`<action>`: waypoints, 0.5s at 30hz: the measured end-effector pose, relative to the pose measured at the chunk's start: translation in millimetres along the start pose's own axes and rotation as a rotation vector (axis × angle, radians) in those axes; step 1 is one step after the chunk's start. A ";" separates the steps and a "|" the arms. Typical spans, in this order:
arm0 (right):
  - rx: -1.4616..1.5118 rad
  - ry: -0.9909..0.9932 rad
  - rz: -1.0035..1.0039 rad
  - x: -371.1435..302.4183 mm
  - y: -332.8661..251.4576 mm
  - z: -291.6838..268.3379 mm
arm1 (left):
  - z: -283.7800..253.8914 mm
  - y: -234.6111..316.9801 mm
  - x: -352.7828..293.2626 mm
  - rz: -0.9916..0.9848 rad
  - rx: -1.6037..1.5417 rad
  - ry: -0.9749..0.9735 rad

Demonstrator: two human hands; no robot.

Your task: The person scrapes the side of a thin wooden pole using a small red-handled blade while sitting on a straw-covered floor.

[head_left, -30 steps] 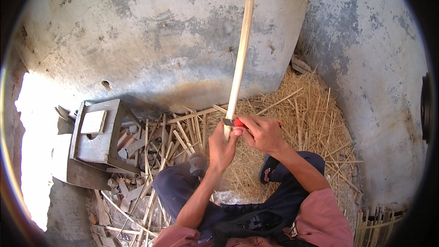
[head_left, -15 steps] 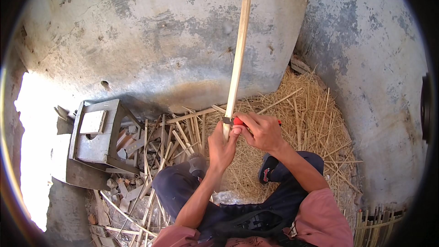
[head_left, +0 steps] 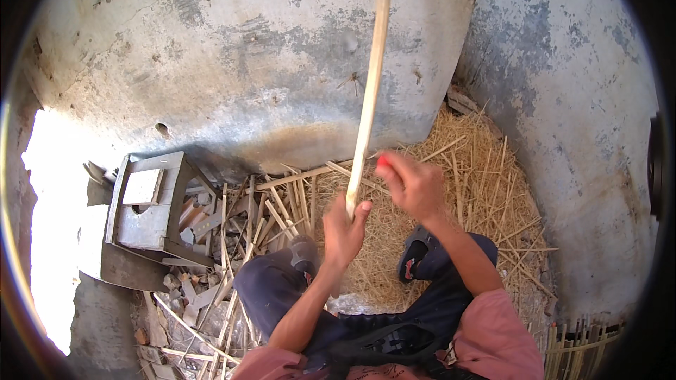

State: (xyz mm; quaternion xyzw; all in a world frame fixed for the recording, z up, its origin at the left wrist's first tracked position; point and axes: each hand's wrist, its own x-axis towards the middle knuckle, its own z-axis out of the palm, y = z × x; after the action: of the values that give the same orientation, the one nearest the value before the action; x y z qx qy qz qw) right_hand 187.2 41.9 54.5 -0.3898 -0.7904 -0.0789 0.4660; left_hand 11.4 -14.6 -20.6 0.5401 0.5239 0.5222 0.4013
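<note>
My left hand (head_left: 343, 229) grips the lower end of a long pale bamboo strip (head_left: 368, 91) that rises almost upright to the top of the view. My right hand (head_left: 412, 183) is just right of the strip, blurred, fingers curled around a small red-tipped thing (head_left: 383, 161), apparently a knife handle. Both hands hover over straw and my dark-trousered knees.
A small grey wooden stool (head_left: 144, 200) lies on its side at left. Split bamboo pieces (head_left: 239, 239) litter the ground beside it. Straw (head_left: 486, 183) covers the corner between two grey plastered walls (head_left: 232, 49). More sticks (head_left: 581, 341) stand at lower right. Sandalled feet rest on the straw.
My right hand has pulled away from the strip to the right and now blurs with motion; before, both hands met at the strip's lower end. The strip leans slightly more.
</note>
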 end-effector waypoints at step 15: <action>0.679 -0.149 0.607 -4.3 22.0 -17.8 | 1.9 1.9 0.5 0.118 -0.041 -0.044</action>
State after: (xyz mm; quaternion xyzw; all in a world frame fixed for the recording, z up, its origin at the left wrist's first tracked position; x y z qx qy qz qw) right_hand 215.5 45.9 55.7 -0.4334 -0.6529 0.3526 0.5114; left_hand 13.4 -14.2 -18.9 0.5733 0.4714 0.5434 0.3922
